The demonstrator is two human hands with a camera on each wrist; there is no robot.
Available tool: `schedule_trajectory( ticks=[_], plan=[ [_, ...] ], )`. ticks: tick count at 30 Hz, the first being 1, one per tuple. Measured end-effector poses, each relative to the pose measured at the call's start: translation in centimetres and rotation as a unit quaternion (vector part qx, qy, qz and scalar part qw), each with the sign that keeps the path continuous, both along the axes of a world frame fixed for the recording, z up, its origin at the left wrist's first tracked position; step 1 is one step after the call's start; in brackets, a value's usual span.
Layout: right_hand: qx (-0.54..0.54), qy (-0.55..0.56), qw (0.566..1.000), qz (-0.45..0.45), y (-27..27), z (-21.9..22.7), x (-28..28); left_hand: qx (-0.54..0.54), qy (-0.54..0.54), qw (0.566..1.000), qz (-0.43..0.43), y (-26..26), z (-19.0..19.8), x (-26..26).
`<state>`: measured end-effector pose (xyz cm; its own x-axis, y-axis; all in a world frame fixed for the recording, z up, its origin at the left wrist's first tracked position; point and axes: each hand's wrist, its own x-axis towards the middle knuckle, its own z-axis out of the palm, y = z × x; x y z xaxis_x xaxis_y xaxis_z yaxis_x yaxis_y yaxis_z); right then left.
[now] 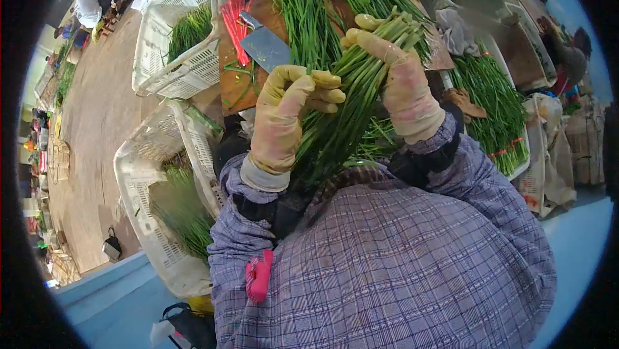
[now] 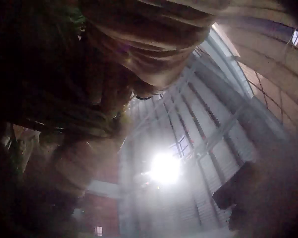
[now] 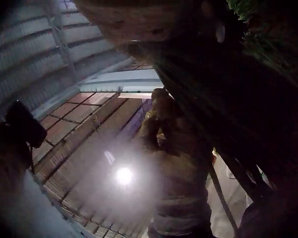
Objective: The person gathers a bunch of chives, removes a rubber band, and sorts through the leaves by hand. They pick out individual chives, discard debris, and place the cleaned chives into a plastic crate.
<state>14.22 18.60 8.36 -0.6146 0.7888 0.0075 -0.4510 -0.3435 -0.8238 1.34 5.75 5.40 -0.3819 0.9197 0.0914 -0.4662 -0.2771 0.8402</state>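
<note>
In the head view, a bunch of garlic chives (image 1: 361, 84) slants in front of the chest, pale stalk ends at upper right, leaves hanging to lower left. My gloved right hand (image 1: 407, 88) grips it near the pale ends, index finger across the stalks. The gloved left hand (image 1: 284, 113) has its fingers curled and thumb in against the bunch's left side, pinching at its leaves. Beyond the hands, more chives (image 1: 306, 23) lie on a wooden board (image 1: 232, 94), beside a wide-bladed knife (image 1: 265, 47) and red strips (image 1: 235, 26). Both wrist views are dark and glare-struck.
White plastic crates with greens stand at left, one farther (image 1: 151, 59) and one nearer (image 1: 138, 181). At right, another crate (image 1: 523, 165) holds long chives (image 1: 490, 91) tied with red bands. A grey cloth (image 1: 456, 31) lies by the board's right edge.
</note>
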Motion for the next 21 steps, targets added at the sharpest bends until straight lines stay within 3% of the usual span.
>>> schedule_trajectory(
  ticks=[6,11,21],
  plan=[
    [0.044,-0.014,0.999,0.014,-0.77,-0.02,-0.14,0.022,-0.011,1.0,0.011,0.24,0.53,0.24],
    [-0.007,-0.005,1.0,0.014,-0.59,0.01,-0.01,0.06,-0.014,0.998,-0.007,0.5,0.49,0.37],
    [0.0,-0.007,1.0,0.031,-0.99,-0.26,0.24,0.074,-0.069,0.995,0.006,0.42,0.28,0.45]
  ],
)
